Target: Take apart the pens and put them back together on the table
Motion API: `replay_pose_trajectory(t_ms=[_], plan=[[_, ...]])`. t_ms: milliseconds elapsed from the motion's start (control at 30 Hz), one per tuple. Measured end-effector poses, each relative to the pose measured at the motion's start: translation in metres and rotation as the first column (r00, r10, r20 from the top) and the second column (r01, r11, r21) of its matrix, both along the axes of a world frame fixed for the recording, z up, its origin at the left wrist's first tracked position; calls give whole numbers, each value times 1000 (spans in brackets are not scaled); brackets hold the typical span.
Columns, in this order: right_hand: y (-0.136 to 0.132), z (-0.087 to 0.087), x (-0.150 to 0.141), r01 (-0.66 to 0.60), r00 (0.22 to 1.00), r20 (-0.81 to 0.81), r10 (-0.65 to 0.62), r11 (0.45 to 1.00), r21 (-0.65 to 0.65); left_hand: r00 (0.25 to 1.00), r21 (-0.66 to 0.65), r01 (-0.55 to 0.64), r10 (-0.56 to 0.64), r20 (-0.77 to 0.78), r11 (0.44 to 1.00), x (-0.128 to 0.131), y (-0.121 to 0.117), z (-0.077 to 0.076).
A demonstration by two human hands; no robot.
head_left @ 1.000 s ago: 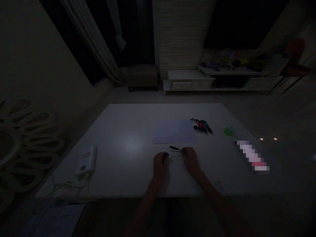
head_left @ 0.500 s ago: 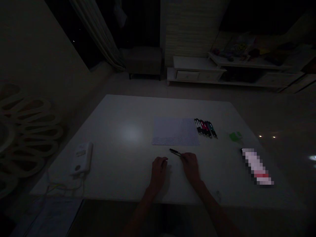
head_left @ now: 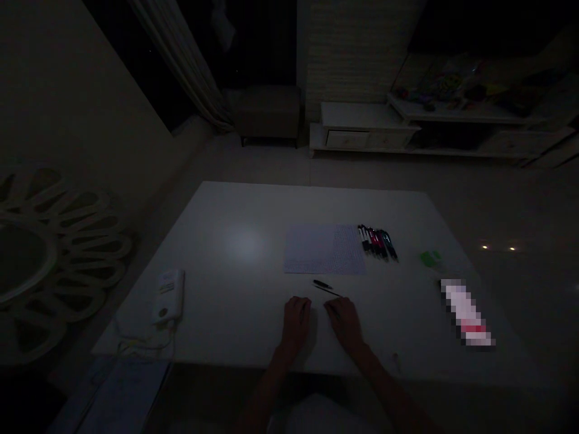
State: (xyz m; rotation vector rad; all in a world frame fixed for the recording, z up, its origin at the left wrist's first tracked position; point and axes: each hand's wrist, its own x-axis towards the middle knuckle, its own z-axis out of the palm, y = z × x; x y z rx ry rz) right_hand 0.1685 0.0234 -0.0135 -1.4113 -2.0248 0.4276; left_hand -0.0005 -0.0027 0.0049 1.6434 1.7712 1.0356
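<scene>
Dark pen barrel [head_left: 322, 284] and thin pen refill [head_left: 327, 290], lying separately on the counter [head_left: 226, 301] just ahead of the right hand [head_left: 344, 322] and farther from the left hand [head_left: 296, 322]; the refill's long axis slants toward the right hand, and the dim light leaves contact hard to tell. Both hands rest apart, palms down, neither clamped on anything. Farther ahead of the hands: a sheet of printed paper [head_left: 323, 250], a row of pens [head_left: 377, 243], a small green item [head_left: 431, 258], and, right of the right hand, a pixelated object [head_left: 465, 312], unreadable.
</scene>
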Motion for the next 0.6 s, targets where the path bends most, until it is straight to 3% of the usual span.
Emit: replay_pose_trajectory(t_ms=[167, 367, 600], plan=[[1, -3, 1, 16, 999, -34, -16, 1000, 3, 1000, 21, -4, 5, -11, 1000, 0, 2, -1], [-3, -5, 4, 181, 983, -11, -181, 983, 13, 1000, 48, 20, -19, -24, 999, 0, 5, 0], [-2, -6, 4, 136, 990, 35, -139, 987, 83, 998, 107, 54, -50, -48, 993, 1, 6, -1]])
